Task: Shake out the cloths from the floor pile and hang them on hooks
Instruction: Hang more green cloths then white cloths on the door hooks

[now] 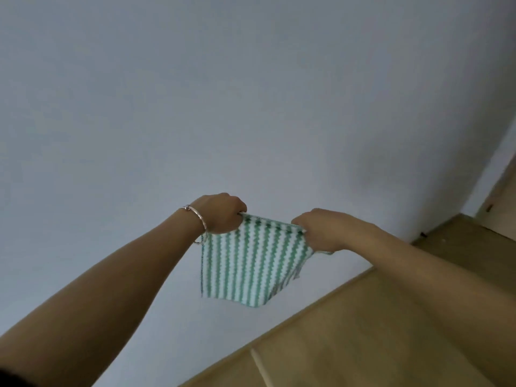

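A small cloth (251,261) with green and white wavy stripes hangs spread out in front of a plain wall. My left hand (220,213) grips its top left corner, with a bangle on that wrist. My right hand (321,230) grips the top right corner, fingers curled round the edge. The cloth is stretched between both hands and its lower edge hangs free in the air. No hook and no floor pile are in view.
A pale grey-white wall (195,93) fills most of the view. A light wooden floor (377,331) runs along the lower right, and a wall corner with a wooden frame (499,191) shows at the far right.
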Motion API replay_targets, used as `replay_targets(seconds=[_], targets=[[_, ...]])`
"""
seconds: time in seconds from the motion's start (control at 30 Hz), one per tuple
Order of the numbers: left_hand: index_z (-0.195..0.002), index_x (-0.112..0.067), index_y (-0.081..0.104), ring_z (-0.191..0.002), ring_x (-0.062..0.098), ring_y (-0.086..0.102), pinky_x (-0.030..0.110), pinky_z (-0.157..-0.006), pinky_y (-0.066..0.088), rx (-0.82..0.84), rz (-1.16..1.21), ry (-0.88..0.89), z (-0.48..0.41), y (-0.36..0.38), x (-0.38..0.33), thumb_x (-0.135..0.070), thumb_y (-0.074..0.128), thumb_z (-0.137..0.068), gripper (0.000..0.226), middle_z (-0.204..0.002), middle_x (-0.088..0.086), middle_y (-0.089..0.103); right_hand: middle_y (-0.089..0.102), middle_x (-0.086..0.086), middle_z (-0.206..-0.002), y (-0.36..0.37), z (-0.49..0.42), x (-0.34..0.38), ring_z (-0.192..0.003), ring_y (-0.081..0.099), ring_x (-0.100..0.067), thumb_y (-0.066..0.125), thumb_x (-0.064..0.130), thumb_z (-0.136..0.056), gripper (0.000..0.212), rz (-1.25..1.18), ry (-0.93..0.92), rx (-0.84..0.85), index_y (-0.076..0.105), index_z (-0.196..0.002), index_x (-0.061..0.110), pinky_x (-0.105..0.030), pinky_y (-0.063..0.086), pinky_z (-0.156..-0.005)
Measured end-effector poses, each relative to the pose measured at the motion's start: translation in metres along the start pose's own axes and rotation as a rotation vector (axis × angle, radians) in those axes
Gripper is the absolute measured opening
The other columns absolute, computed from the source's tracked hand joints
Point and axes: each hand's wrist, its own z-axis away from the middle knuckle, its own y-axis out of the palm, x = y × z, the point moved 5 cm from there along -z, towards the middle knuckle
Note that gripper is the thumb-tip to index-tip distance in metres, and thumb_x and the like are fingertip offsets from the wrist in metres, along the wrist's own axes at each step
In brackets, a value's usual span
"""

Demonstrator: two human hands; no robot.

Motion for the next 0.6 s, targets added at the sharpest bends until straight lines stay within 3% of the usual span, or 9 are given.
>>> replay_targets(seconds=[0.07, 0.17, 0.37, 0.47, 0.6], targets=[[-0.070, -0.023, 0.037, -0.077, 0.018, 0.041, 0.028, -0.069, 0.032, 0.010, 0.014, 0.113, -0.029, 0.003, -0.064, -0.017, 0.035, -0.094, 0.024, -0.066, -0.009, 0.039, 0.061, 0.001, -0.101, 0.004, 0.041, -0.057, -0.085, 0.056, -0.015, 0.039, 0.022, -0.098, 0.025, -0.008, 0.106, -0.027, 0.059, -0.113, 0.021, -0.027, 0.046, -0.068], [-0.066, -0.023, 0.035, -0.077, 0.018, 0.041, 0.029, -0.068, 0.031, 0.007, 0.018, 0.274, -0.066, 0.003, -0.152, -0.017, 0.035, -0.093, 0.028, -0.065, -0.009, 0.040, 0.059, -0.003, -0.121, 0.010, 0.097, -0.134, -0.105, 0.055, -0.022, 0.038, 0.015, -0.098, 0.031, -0.042, 0.266, -0.061, 0.056, -0.123, 0.017, -0.035, 0.048, -0.090], [-0.074, -0.021, 0.044, -0.081, 0.016, 0.041, 0.028, -0.070, 0.031, -0.002, -0.015, 0.534, -0.109, 0.009, -0.282, -0.017, 0.036, -0.094, 0.022, -0.067, -0.012, 0.040, 0.057, 0.005, -0.096, 0.033, 0.184, -0.231, -0.089, 0.052, -0.015, 0.040, 0.013, -0.098, 0.019, -0.159, 0.445, -0.107, 0.059, -0.100, 0.018, -0.028, 0.045, -0.076], [-0.069, -0.021, 0.041, -0.081, 0.016, 0.040, 0.028, -0.069, 0.030, 0.002, -0.033, 0.636, -0.128, 0.019, -0.331, -0.017, 0.036, -0.094, 0.026, -0.066, -0.012, 0.039, 0.056, 0.006, -0.086, 0.044, 0.215, -0.263, -0.078, 0.049, -0.011, 0.040, 0.015, -0.098, 0.020, -0.194, 0.525, -0.115, 0.055, -0.084, 0.018, -0.019, 0.036, -0.055], [-0.063, -0.021, 0.038, -0.073, 0.016, 0.044, 0.029, -0.059, 0.029, 0.012, 0.005, 0.738, -0.158, 0.027, -0.382, -0.023, 0.037, -0.094, 0.031, -0.065, -0.007, 0.044, 0.054, 0.004, -0.078, 0.052, 0.241, -0.307, -0.076, 0.049, -0.012, 0.043, 0.015, -0.097, 0.027, -0.261, 0.624, -0.154, 0.050, -0.071, 0.021, -0.026, 0.040, -0.062]])
